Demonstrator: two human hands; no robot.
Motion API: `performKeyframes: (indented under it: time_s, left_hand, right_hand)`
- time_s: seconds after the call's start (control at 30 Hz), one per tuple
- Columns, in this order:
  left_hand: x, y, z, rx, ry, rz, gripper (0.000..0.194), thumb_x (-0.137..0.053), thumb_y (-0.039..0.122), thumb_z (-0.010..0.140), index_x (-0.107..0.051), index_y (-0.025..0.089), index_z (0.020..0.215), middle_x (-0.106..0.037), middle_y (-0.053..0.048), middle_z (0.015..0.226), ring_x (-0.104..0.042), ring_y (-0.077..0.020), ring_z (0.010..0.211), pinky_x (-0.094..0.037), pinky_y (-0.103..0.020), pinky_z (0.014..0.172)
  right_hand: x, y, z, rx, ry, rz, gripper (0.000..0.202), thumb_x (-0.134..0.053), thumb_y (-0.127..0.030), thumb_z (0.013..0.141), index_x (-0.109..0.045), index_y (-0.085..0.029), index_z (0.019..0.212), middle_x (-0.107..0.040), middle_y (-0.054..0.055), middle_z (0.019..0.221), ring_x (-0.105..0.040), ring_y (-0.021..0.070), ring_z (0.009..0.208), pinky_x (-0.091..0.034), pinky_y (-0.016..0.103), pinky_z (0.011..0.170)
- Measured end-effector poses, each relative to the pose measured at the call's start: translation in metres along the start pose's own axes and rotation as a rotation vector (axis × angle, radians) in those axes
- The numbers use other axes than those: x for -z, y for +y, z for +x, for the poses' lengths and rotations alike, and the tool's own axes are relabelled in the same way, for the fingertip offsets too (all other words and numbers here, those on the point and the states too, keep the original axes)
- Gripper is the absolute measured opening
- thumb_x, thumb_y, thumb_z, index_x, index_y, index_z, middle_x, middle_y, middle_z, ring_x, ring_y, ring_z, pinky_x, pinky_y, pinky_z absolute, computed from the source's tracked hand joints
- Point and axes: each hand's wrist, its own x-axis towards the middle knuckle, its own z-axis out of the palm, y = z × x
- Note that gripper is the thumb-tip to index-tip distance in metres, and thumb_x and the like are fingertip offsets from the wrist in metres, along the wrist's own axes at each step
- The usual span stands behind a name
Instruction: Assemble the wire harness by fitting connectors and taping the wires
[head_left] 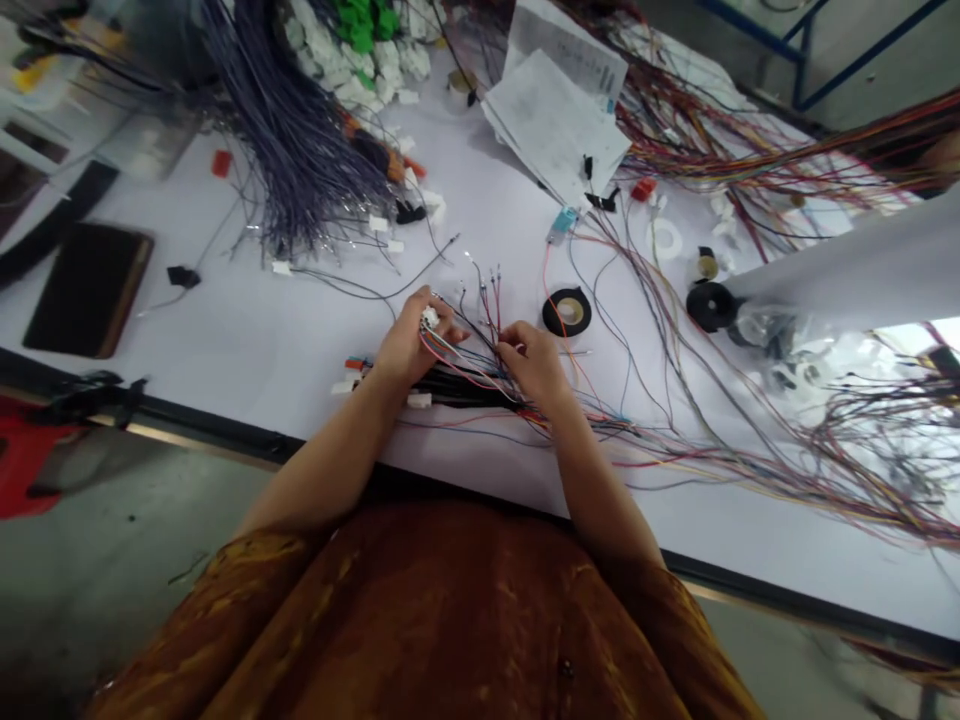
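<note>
My left hand is closed round a white connector, from which pink, white and dark wires run to the right. Just across from it, my right hand pinches thin wires whose bare terminal ends point away from me. Below both hands lies a thick black-sleeved wire bundle, with white and orange connectors at its left end. A roll of black tape rests right beside my right hand.
Purple wires heap at the upper left, near white and green connectors. Papers lie at the back. Loose wires stretch rightward along the table. A dark notebook sits at left, a white roll at right.
</note>
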Motion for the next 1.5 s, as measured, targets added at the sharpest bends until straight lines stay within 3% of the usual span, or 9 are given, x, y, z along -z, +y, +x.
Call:
performKeyframes:
  time_s: [0.2, 0.37, 0.5, 0.8, 1.0, 1.2, 1.3, 1.4, 1.5]
  left_hand:
    - [0.0, 0.001, 0.0, -0.024, -0.028, -0.067, 0.056, -0.051, 0.071, 0.085, -0.052, 0.019, 0.064, -0.042, 0.004, 0.048, -0.049, -0.0092, 0.045, -0.053, -0.026, 0.058]
    - [-0.001, 0.006, -0.003, -0.039, -0.096, -0.005, 0.064, -0.038, 0.069, 0.092, -0.051, 0.018, 0.055, -0.038, 0.003, 0.043, -0.048, -0.0101, 0.043, -0.055, -0.028, 0.06]
    - [0.002, 0.009, -0.005, -0.03, -0.208, 0.056, 0.06, -0.041, 0.059, 0.095, -0.053, 0.017, 0.053, -0.039, 0.003, 0.043, -0.051, -0.0115, 0.046, -0.056, -0.031, 0.067]
    - [0.02, 0.013, -0.008, 0.092, -0.553, 0.427, 0.044, -0.063, 0.053, 0.081, -0.062, 0.016, 0.057, -0.046, 0.002, 0.046, -0.051, -0.0108, 0.046, -0.055, -0.037, 0.083]
    - [0.022, 0.017, -0.012, 0.128, -0.527, 0.734, 0.04, -0.059, 0.05, 0.082, -0.067, 0.018, 0.059, -0.046, 0.0, 0.044, -0.045, -0.0106, 0.044, -0.048, -0.028, 0.058]
    - [0.016, 0.017, -0.014, 0.095, -0.493, 0.799, 0.035, -0.054, 0.039, 0.085, -0.062, 0.018, 0.059, -0.054, -0.002, 0.056, -0.049, -0.011, 0.051, -0.04, -0.024, 0.052]
    - [0.009, 0.015, -0.017, 0.084, -0.441, 0.833, 0.022, -0.054, 0.032, 0.084, -0.071, 0.017, 0.084, -0.057, -0.001, 0.062, -0.048, -0.0099, 0.051, -0.037, -0.022, 0.049]
    - [0.001, 0.011, -0.019, 0.105, -0.419, 0.828, 0.04, -0.053, 0.025, 0.082, -0.067, 0.017, 0.117, -0.065, -0.002, 0.074, -0.051, -0.0099, 0.055, -0.039, -0.021, 0.051]
    - [-0.006, 0.005, -0.019, 0.123, -0.439, 0.728, 0.047, -0.052, 0.024, 0.08, -0.064, 0.014, 0.124, -0.07, -0.008, 0.105, -0.051, -0.0077, 0.056, -0.042, -0.021, 0.053]
  right_hand:
    - [0.014, 0.002, -0.001, -0.196, -0.231, 0.22, 0.012, -0.056, -0.02, 0.079, -0.057, -0.016, 0.09, -0.057, -0.004, 0.065, -0.046, 0.0071, 0.046, -0.036, 0.021, 0.045]
    - [0.028, -0.003, 0.004, -0.157, -0.455, 0.101, 0.021, -0.054, -0.017, 0.078, -0.068, -0.013, 0.094, -0.059, -0.002, 0.068, -0.044, 0.006, 0.052, -0.036, 0.02, 0.049]
    - [0.033, 0.0, 0.009, -0.118, -0.523, 0.112, 0.017, -0.055, -0.014, 0.077, -0.067, -0.014, 0.088, -0.061, -0.001, 0.073, -0.045, 0.0057, 0.055, -0.036, 0.019, 0.049]
    - [0.031, 0.009, 0.006, -0.229, -0.437, 0.267, 0.008, -0.055, -0.011, 0.078, -0.059, -0.016, 0.082, -0.062, -0.002, 0.069, -0.05, 0.0064, 0.052, -0.037, 0.018, 0.043]
    - [0.035, 0.01, 0.002, -0.233, -0.387, 0.353, 0.01, -0.057, -0.014, 0.078, -0.063, -0.014, 0.086, -0.068, 0.001, 0.074, -0.054, 0.0058, 0.052, -0.043, 0.016, 0.043]
    - [0.035, 0.008, -0.003, -0.223, -0.332, 0.372, 0.008, -0.058, -0.014, 0.077, -0.063, -0.013, 0.083, -0.068, 0.001, 0.072, -0.054, 0.0056, 0.05, -0.042, 0.016, 0.043]
    - [0.033, 0.007, -0.005, -0.191, -0.297, 0.373, 0.005, -0.057, -0.014, 0.077, -0.06, -0.014, 0.08, -0.067, 0.0, 0.069, -0.052, 0.0057, 0.05, -0.042, 0.016, 0.042]
    - [0.032, 0.006, -0.007, -0.185, -0.283, 0.361, 0.005, -0.057, -0.013, 0.077, -0.059, -0.015, 0.081, -0.065, -0.001, 0.068, -0.053, 0.0066, 0.05, -0.042, 0.017, 0.043]
    - [0.031, 0.006, -0.008, -0.176, -0.267, 0.347, 0.005, -0.057, -0.013, 0.077, -0.058, -0.016, 0.081, -0.063, -0.001, 0.067, -0.054, 0.0076, 0.051, -0.043, 0.019, 0.044]
